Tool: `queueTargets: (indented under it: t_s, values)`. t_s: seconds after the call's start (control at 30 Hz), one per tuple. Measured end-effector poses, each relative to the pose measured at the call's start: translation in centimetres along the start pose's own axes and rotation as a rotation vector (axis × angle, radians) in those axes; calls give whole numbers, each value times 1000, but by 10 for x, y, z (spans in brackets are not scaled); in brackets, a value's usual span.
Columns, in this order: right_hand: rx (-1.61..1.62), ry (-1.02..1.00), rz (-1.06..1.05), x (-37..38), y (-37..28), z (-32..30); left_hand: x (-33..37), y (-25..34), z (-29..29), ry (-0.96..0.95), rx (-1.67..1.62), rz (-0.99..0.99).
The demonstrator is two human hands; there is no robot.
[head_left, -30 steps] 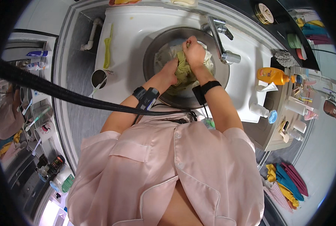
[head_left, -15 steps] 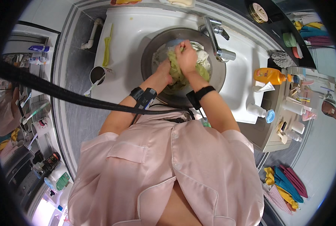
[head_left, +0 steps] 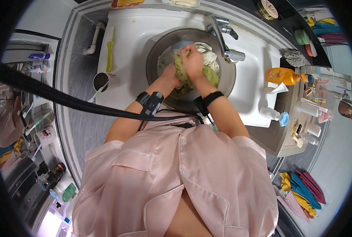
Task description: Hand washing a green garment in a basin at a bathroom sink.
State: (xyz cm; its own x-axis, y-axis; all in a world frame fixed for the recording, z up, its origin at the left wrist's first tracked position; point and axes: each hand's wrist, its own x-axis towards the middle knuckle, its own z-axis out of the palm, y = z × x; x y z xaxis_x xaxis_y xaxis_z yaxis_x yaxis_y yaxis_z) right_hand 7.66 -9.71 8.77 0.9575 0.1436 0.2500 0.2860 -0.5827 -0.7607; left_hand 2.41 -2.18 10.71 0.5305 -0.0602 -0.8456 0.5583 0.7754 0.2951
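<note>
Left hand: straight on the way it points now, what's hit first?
The yellow-green cloth right against the left hand, then probably the right hand just beyond; depth between the hands is unclear.

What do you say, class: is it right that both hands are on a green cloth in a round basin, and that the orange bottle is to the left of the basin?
Not quite: the orange bottle is to the right of the basin, as the head view shows. Both hands are indeed on the green cloth in the round basin.
</note>
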Motion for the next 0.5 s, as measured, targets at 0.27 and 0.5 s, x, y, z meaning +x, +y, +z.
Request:
queueTargets:
  t_s: [0.27, 0.5]
  values:
    - [19, 56, 26, -23, -30, 2, 35, 4, -30, -272, 15, 28]
    - [-53, -4, 59, 0, -8, 8, 67, -1, -38, -257, 539, 409]
